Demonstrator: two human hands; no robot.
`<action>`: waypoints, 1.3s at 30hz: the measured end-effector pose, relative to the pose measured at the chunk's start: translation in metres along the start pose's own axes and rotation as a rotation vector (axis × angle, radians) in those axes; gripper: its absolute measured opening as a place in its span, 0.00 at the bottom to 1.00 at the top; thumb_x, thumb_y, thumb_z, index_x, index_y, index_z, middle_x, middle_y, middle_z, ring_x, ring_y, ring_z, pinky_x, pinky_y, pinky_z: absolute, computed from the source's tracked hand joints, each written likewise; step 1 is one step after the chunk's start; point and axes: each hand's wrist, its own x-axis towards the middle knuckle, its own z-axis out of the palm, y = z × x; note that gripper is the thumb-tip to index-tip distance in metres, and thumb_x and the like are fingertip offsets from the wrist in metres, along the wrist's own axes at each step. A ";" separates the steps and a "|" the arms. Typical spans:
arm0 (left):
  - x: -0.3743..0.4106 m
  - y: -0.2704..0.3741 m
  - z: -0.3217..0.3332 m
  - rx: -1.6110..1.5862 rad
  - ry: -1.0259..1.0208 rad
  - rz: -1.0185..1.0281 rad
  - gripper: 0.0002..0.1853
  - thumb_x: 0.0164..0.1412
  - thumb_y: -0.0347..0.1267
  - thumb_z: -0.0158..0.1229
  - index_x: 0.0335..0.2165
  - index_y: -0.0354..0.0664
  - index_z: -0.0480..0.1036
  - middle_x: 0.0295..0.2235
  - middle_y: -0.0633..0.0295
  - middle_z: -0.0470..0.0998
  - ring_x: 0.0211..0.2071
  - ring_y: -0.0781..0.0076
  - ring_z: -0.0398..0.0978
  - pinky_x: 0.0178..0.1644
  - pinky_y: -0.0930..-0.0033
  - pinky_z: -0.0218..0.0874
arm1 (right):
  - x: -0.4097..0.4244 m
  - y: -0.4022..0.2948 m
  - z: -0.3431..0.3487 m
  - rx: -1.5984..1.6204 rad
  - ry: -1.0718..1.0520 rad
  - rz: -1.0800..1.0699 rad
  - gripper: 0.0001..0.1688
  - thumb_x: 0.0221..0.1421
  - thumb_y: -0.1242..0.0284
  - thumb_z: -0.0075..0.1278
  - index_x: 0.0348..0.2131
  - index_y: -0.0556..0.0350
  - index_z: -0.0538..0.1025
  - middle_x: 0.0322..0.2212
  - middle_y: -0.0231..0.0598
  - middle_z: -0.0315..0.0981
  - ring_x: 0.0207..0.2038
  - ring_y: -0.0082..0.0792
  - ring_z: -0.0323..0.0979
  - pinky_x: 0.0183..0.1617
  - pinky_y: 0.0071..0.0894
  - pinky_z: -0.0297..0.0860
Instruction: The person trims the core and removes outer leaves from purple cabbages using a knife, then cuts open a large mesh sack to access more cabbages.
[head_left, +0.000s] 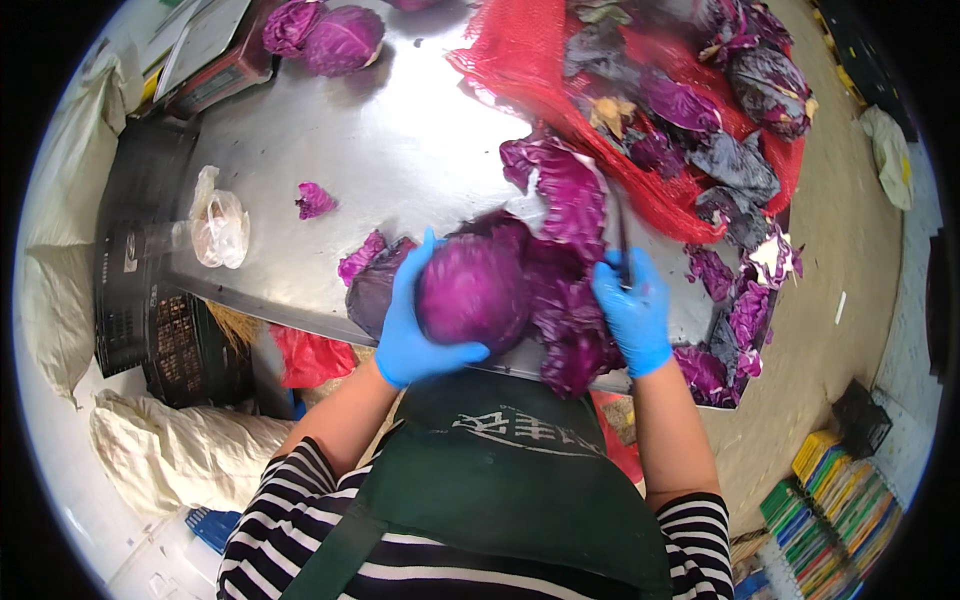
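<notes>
My left hand (420, 322), in a blue glove, is wrapped around the left side of a red cabbage head (472, 292) near the front edge of the metal table (285, 127). The head is slightly blurred. Held in my gloved right hand (636, 311) is a knife (622, 232), its dark narrow blade pointing away from me. Loose purple outer leaves (566, 292) lie between the cabbage and my right hand, some over the table's edge. A large curled leaf (566, 187) rests just beyond them. Darker leaves (373, 289) sit left of my left hand.
A red mesh sack (525, 75) with trimmed leaves and a cabbage (772, 90) covers the far right. More cabbages (345, 41) lie far left beside a scale (217, 60). A knotted plastic bag (219, 225) lies at the left, near a black crate (142, 247).
</notes>
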 end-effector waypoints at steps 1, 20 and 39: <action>0.007 -0.002 -0.007 -0.236 0.004 -0.137 0.66 0.37 0.46 0.79 0.68 0.41 0.46 0.63 0.49 0.58 0.65 0.49 0.57 0.67 0.48 0.52 | -0.002 0.007 -0.010 0.002 0.030 0.032 0.12 0.56 0.72 0.60 0.39 0.59 0.77 0.29 0.30 0.75 0.31 0.21 0.68 0.38 0.25 0.67; 0.064 0.029 -0.020 0.056 -0.261 -0.527 0.63 0.53 0.53 0.66 0.69 0.40 0.32 0.65 0.44 0.54 0.61 0.52 0.65 0.58 0.54 0.65 | 0.019 -0.033 0.026 0.347 -0.335 0.229 0.26 0.56 0.70 0.63 0.52 0.65 0.76 0.37 0.36 0.78 0.34 0.21 0.72 0.40 0.23 0.69; 0.113 0.042 0.015 0.552 -0.356 0.054 0.66 0.40 0.47 0.76 0.69 0.44 0.42 0.61 0.39 0.57 0.61 0.41 0.58 0.65 0.50 0.54 | 0.068 -0.039 -0.016 -0.298 -0.028 -0.311 0.12 0.47 0.75 0.58 0.36 0.55 0.79 0.26 0.35 0.75 0.28 0.31 0.77 0.31 0.28 0.71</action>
